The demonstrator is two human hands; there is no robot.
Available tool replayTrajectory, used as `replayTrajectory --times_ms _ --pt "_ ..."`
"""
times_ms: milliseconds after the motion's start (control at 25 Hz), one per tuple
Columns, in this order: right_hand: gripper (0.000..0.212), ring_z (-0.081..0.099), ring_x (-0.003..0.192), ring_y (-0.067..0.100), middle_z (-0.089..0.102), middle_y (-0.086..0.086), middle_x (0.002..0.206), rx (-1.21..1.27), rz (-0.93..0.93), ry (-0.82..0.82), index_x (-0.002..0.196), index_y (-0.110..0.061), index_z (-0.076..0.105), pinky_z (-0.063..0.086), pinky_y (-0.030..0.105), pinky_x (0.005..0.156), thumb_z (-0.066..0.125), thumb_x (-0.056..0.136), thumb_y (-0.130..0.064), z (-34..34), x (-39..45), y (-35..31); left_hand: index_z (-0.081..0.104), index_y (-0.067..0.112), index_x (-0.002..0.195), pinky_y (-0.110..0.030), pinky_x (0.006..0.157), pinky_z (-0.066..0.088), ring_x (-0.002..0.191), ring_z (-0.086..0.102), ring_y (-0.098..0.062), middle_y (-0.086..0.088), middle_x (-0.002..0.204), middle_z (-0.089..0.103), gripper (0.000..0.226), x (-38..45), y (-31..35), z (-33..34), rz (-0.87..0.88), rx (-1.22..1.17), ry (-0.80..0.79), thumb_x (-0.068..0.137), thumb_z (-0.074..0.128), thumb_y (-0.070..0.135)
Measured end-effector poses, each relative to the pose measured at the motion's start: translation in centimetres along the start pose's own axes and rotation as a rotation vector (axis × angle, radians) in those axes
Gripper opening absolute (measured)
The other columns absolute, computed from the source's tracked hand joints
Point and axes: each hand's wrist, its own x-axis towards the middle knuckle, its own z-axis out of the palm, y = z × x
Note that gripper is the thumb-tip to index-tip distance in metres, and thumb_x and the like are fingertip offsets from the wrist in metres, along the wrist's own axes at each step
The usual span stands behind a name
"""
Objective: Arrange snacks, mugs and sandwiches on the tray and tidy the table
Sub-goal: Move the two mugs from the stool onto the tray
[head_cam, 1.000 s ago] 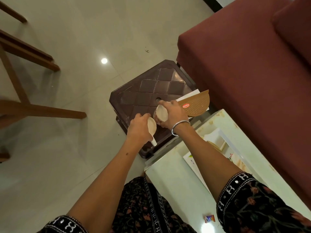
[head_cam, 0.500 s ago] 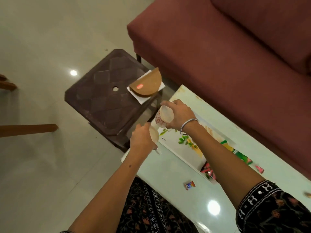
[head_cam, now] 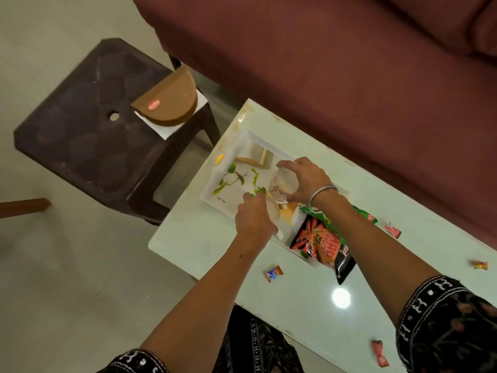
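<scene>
A white tray (head_cam: 228,193) with a leaf print lies on the pale green table (head_cam: 204,238). My right hand (head_cam: 304,177) grips a white patterned mug (head_cam: 282,187), tilted over the tray's middle. My left hand (head_cam: 254,216) holds a second white mug (head_cam: 273,212) just above the tray's near edge. A sandwich (head_cam: 255,156) sits at the tray's far end. A red and black snack packet (head_cam: 324,246) lies on the tray's right end, with a green packet (head_cam: 363,214) partly hidden under my right forearm.
Several small wrapped candies (head_cam: 273,273) are scattered over the table. A dark brown plastic stool (head_cam: 88,125) stands to the left, bearing a brown half-round board (head_cam: 169,100) on white paper. A maroon sofa (head_cam: 322,63) runs behind the table.
Both hands carried the mugs from above the stool rightward to over the tray on the table. The view swung right, bringing the tray and snack packets into sight.
</scene>
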Motion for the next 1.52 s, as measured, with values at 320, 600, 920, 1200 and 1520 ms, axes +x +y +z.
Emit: replayTrajectory --times_ms 320,600,920,1200,1520 --pt "0.089 0.054 0.11 0.033 0.043 0.008 0.13 0.01 -0.024 -0.011 0.129 -0.041 0.041 0.049 0.039 0.084 0.084 0.053 -0.025 3.7 1.9 3.4 0.038 0.016 0.126 -0.037 0.084 0.05 0.107 0.055 -0.033 -0.013 0.126 0.044 0.079 2.4 1.3 5.0 -0.002 0.045 0.028 0.061 0.082 0.02" --pt "0.087 0.055 0.109 0.036 0.041 0.009 0.133 0.001 -0.03 0.025 0.129 -0.04 0.041 0.05 0.038 0.083 0.084 0.055 -0.023 4.3 2.2 3.7 0.035 0.017 0.128 -0.039 0.086 0.05 0.108 0.054 -0.034 -0.014 0.127 0.042 0.081 2.9 1.4 6.7 0.021 0.053 0.074 0.062 0.081 0.02" --pt "0.084 0.047 0.119 0.036 0.032 0.009 0.142 0.049 -0.001 0.003 0.133 -0.041 0.036 0.048 0.042 0.091 0.079 0.065 -0.019 4.2 1.5 3.3 0.029 0.018 0.134 -0.039 0.087 0.049 0.113 0.05 -0.034 -0.014 0.131 0.04 0.092 2.7 1.3 6.7 0.022 0.06 0.054 0.06 0.084 0.028" --pt "0.086 0.033 0.134 0.034 0.024 0.012 0.151 0.075 0.094 -0.004 0.143 -0.029 0.022 0.038 0.045 0.106 0.069 0.073 -0.011 1.1 -2.1 2.1 0.029 0.011 0.133 -0.043 0.089 0.05 0.115 0.05 -0.03 -0.013 0.125 0.049 0.091 -0.5 -1.7 0.3 0.012 -0.062 0.173 0.061 0.082 0.029" --pt "0.061 0.05 0.118 0.032 0.051 0.016 0.131 0.443 0.049 0.206 0.131 -0.015 0.046 0.039 0.034 0.097 0.07 0.076 -0.018 -4.4 -6.1 -7.9 0.052 0.006 0.117 -0.028 0.077 0.042 0.106 0.059 -0.029 -0.014 0.115 0.062 0.05 -6.8 -7.9 -10.3 -0.01 -0.315 0.43 0.075 0.07 0.025"
